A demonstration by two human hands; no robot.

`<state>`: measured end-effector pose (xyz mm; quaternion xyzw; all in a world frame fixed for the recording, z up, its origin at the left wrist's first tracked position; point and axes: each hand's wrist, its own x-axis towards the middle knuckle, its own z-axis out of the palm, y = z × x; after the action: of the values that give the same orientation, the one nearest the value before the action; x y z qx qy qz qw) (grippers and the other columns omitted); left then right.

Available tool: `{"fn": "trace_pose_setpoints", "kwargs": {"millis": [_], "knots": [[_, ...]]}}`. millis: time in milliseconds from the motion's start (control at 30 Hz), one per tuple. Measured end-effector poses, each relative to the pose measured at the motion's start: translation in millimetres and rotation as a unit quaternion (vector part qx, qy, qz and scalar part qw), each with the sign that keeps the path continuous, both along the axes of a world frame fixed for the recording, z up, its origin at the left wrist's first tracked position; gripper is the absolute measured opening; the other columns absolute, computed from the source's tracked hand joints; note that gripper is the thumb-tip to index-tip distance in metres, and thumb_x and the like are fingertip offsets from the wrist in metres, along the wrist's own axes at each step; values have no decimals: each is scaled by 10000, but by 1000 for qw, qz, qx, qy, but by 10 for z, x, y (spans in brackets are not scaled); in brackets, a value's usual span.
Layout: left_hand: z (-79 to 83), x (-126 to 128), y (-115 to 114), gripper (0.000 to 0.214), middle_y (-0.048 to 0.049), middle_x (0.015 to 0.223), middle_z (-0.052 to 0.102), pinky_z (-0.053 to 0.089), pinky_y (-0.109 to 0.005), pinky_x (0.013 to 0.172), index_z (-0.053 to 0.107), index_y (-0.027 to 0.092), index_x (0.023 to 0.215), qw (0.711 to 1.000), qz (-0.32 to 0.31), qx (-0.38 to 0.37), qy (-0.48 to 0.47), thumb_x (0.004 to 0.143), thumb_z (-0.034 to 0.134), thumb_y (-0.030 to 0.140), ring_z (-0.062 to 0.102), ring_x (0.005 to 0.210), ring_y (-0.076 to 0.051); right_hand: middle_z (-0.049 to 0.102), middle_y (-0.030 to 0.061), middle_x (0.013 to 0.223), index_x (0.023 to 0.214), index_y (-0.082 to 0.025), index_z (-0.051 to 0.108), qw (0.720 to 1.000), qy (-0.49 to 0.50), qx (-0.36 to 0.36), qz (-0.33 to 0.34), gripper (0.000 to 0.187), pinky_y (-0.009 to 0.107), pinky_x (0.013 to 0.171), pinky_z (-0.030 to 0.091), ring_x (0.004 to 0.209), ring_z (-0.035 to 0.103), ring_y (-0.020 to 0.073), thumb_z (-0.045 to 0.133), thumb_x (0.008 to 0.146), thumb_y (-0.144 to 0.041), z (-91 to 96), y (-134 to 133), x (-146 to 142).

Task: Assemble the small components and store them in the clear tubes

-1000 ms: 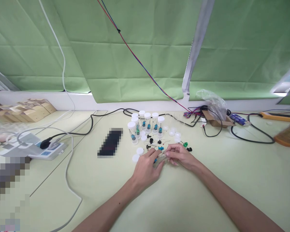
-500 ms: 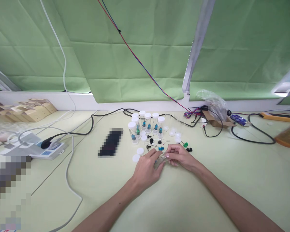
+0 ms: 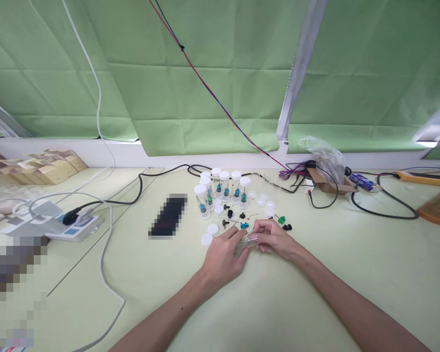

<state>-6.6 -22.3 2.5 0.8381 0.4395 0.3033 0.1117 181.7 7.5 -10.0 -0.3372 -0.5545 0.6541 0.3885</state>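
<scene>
My left hand [image 3: 222,256] and my right hand [image 3: 275,237] meet over the pale green table [image 3: 315,274], both pinched on a small clear vial [image 3: 246,242] held sideways between them. What is inside the vial is too small to make out. Just beyond the fingers lie small loose parts: a blue one [image 3: 244,225], a green one [image 3: 281,220] and black ones [image 3: 287,227]. Several capped vials [image 3: 220,188] with blue and green pieces inside stand upright behind them. Loose white caps [image 3: 209,233] lie to the left of my left hand.
A blurred dark rectangle [image 3: 167,216] lies left of the vials. A power strip [image 3: 64,226] with plugged cables sits at the far left. A cardboard box with a plastic bag [image 3: 324,168], tangled wires [image 3: 381,195] and a yellow meter [image 3: 438,203] are at the back right.
My hands have stayed almost in place; the fingers have shifted slightly around the clear vial.
</scene>
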Motion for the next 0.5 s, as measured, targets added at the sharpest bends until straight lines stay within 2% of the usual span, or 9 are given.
{"fn": "trace_pose_setpoints", "kwargs": {"millis": [500], "knots": [[-8, -3, -3, 260, -36, 898, 607, 449, -274, 594, 598, 230, 1082, 1000, -6, -6, -3, 826, 551, 226, 592, 704, -168, 546, -52, 478, 647, -161, 499, 1000, 14, -8, 5, 304, 159, 356, 273, 362, 428, 48, 756, 733, -298, -36, 22, 25]]}}
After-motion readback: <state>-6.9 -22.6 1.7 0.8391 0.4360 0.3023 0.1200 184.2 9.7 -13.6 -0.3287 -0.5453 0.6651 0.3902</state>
